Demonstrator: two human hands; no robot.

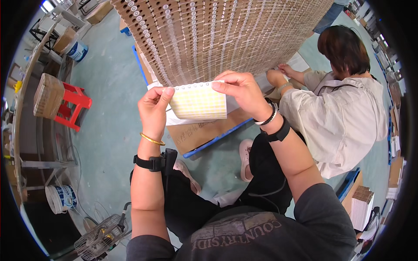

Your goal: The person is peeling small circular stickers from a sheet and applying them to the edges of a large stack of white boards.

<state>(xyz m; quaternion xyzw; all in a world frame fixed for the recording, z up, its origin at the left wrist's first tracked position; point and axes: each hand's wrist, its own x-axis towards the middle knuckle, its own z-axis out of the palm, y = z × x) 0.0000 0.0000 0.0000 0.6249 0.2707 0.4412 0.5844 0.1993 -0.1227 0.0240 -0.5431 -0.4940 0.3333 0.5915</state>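
Between my two hands is a small white sheet with a yellow checked pattern (198,103), held up by its top corners. A row of small round marks runs along its upper edge. My left hand (154,106) pinches the left corner between thumb and fingers. My right hand (241,89) is closed on the right corner, thumb in front. Just beyond the sheet rises a large brown stack (226,39) with rows of pale rings and dark holes. White paper and brown cardboard (196,135) lie at its foot, on a blue pallet (217,141).
At my right, a person in a light jacket (335,117) bends low, hands near the stack's base. A red stool (74,104) bearing a cardboard box (48,95) stands left. A wire-caged fan (100,239) and a white bucket (61,199) are at lower left.
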